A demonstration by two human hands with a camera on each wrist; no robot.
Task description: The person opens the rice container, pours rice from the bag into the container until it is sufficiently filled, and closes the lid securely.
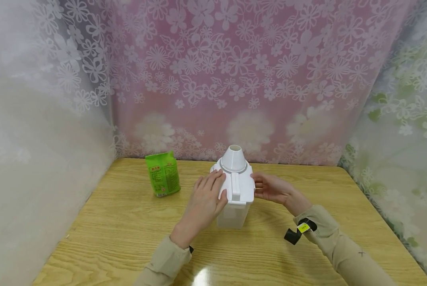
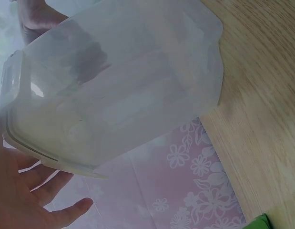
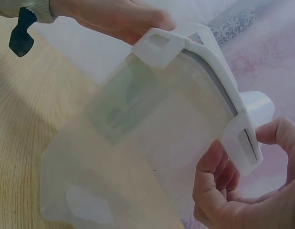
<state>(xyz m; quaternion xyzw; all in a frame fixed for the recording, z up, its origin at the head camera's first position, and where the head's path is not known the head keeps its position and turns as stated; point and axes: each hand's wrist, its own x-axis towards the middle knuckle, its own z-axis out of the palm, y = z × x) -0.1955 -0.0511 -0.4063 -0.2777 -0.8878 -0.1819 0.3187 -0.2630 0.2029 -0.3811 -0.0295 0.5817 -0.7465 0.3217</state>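
Note:
A white lid (image 1: 246,184) with a cone-shaped spout (image 1: 233,159) covers a tall translucent plastic container (image 1: 231,217), which stands upright on the table. My left hand (image 1: 205,196) lies over the lid's near left side, its fingers extended. In the left wrist view the fingers of that hand (image 2: 35,191) spread along the lid's rim. On the opposite side my right hand (image 1: 273,188) is at the lid's edge. The right wrist view shows its thumb and fingers pinching a white side latch (image 3: 240,144). A second latch (image 3: 159,47) sits near the left hand.
To the left of the container stands a green printed bag (image 1: 163,174) on the wooden table (image 1: 127,222). Floral curtains (image 1: 234,79) hang behind and along both sides. A black strap (image 1: 292,236) dangles from the right wrist.

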